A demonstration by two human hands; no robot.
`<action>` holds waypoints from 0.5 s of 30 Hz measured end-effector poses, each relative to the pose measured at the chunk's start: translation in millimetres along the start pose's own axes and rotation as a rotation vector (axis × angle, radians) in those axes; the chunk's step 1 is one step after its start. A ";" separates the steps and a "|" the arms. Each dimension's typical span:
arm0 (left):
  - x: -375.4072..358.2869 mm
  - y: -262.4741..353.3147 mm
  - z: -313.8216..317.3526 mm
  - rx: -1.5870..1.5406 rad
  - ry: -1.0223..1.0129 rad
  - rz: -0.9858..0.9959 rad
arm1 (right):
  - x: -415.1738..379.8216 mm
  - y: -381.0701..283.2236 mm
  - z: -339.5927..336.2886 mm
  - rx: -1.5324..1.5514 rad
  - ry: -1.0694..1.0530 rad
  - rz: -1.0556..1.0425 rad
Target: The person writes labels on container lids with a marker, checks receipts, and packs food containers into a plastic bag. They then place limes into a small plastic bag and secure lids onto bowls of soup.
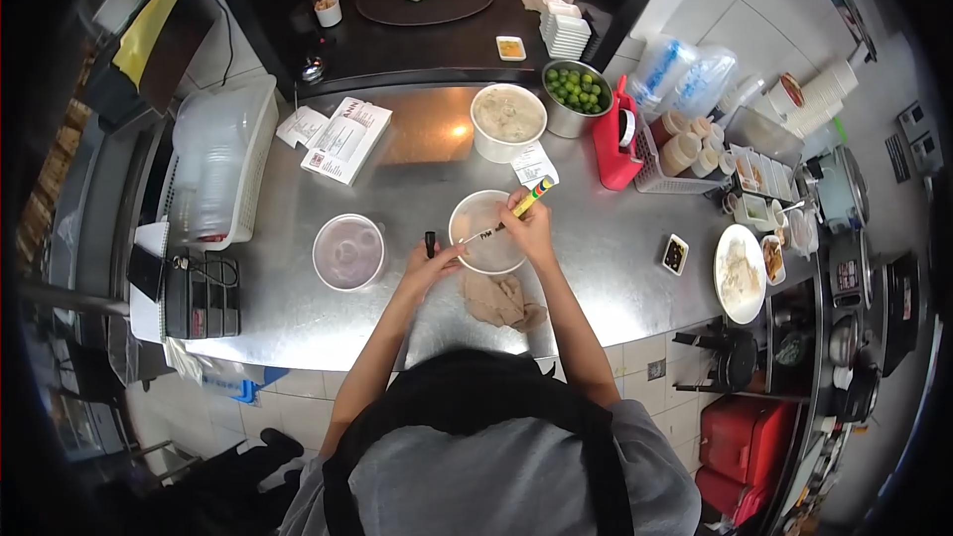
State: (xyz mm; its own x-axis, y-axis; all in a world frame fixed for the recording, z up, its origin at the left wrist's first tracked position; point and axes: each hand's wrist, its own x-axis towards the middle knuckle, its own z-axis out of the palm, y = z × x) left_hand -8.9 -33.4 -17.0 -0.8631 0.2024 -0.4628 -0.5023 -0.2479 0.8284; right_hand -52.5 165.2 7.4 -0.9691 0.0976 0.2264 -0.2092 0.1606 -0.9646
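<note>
White basket (pixel 223 164): at the far left of the steel counter (pixel 268 293), packed with clear plastic lids or containers.
Papers and white box (pixel 345 140): lying right of the basket, near the counter's back edge, with small print too fine to read.
Left lidded tub (pixel 349 252): round and white-rimmed, under a clear lid, standing apart from the hands.
Left hand (pixel 433 266): holding a black cap (pixel 430 242), fingers curled close around it, fingertips reaching to the near left rim of the middle tub.
Middle tub (pixel 488 258): round and white, on the counter in front of the person, between both hands, under a translucent cover.
Crumpled brown cloth (pixel 501 301): on the near side of the middle tub.
Filled white tub (pixel 508 117): behind the middle tub, holding pale food, beside a printed slip (pixel 535 165).
Right hand (pixel 529 228): over the right side of the middle tub, thumb and fingers pinching a yellow marker (pixel 536 195).
Yellow marker: tilted, barrel end up and right, lower end toward the tub; contact with the cover impossible to tell.
Metal pot (pixel 576 119): full of small green fruit, beside a red container (pixel 617 154).
Small sauce dish (pixel 675 254): dark inside, left of a white oval plate (pixel 740 303) bearing pale food.
</note>
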 end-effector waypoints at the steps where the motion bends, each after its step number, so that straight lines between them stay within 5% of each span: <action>1: 1.2 -1.3 -0.7 0.004 0.006 0.004 | -0.4 -1.0 -0.3 0.068 -0.004 0.047; 6: -0.7 0.3 0.7 0.010 0.016 0.012 | -3.3 -21.5 1.4 0.102 -0.006 0.178; 9: 1.0 -1.1 -1.0 0.006 0.000 0.010 | 0.7 -1.1 2.3 0.007 0.033 -0.003; 15: 0.4 -1.2 0.2 0.030 0.025 0.013 | 2.0 -0.9 0.3 -0.005 0.039 0.023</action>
State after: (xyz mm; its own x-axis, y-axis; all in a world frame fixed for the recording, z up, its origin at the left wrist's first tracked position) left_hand -8.6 -32.9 -18.2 -0.8706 0.1752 -0.4597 -0.4898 -0.2214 0.8433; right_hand -54.3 165.0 8.7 -0.9678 0.1398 0.2096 -0.1864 0.1624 -0.9690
